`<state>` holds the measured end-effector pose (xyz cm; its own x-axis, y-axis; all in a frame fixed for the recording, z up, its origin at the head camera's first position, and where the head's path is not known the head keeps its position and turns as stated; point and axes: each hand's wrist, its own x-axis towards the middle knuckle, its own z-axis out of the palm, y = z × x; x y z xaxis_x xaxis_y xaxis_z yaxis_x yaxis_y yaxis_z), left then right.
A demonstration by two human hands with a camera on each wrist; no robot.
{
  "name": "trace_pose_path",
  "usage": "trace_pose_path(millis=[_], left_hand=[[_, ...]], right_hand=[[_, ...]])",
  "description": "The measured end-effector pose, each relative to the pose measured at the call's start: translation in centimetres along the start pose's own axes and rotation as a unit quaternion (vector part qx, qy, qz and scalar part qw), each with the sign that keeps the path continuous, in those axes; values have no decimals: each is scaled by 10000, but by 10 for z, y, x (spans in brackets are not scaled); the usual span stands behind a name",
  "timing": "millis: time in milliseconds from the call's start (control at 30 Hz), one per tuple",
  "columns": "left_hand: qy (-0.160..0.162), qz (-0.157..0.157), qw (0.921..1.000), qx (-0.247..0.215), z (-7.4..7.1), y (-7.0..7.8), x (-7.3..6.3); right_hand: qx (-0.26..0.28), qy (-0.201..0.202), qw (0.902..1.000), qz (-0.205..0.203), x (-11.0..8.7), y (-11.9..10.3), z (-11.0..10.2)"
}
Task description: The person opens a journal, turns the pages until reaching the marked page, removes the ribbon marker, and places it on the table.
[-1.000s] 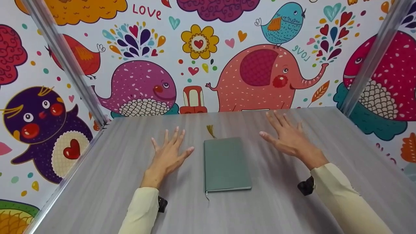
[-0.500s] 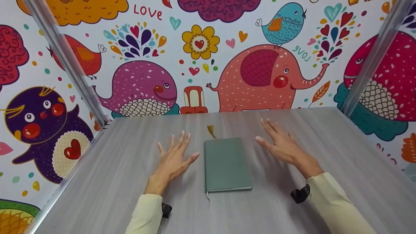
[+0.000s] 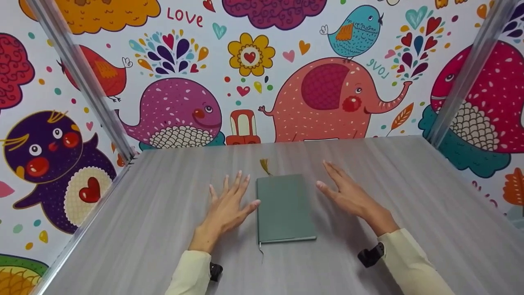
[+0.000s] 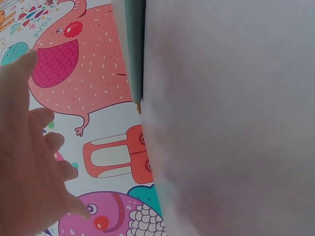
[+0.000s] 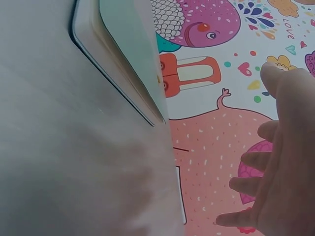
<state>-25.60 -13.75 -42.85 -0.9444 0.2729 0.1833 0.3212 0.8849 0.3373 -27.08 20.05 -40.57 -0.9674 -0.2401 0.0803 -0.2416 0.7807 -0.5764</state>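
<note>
A closed green hardcover notebook point(image 3: 285, 209) lies flat on the table, with a gold tassel point(image 3: 265, 165) past its far edge and a thin ribbon end point(image 3: 261, 252) at its near left corner. My left hand point(image 3: 229, 209) hovers at its left side, fingers spread, thumb tip overlapping the left edge in the head view. On the other side my right hand point(image 3: 352, 196) is held with straight fingers, thumb pointing toward the notebook, a gap between them. The right wrist view shows the notebook's page block point(image 5: 115, 66); the left wrist view shows its spine point(image 4: 134, 49). Neither hand holds anything.
The grey wood-grain table point(image 3: 163, 196) ends at a wall point(image 3: 282, 94) printed with cartoon animals. Metal posts point(image 3: 88, 82) stand at the back corners. Dark wrist cameras point(image 3: 371, 255) sit under both cuffs.
Both hands have moved inward and nearer the wearer, closing in on the notebook from either side. The notebook has stayed in place.
</note>
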Motion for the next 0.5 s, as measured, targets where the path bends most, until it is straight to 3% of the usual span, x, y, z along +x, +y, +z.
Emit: trace_pose_path(millis=[500], left_hand=[[-280,132,9994,-153,11,11,0]], right_hand=[[583,-106,9982,-120,1,0,17]])
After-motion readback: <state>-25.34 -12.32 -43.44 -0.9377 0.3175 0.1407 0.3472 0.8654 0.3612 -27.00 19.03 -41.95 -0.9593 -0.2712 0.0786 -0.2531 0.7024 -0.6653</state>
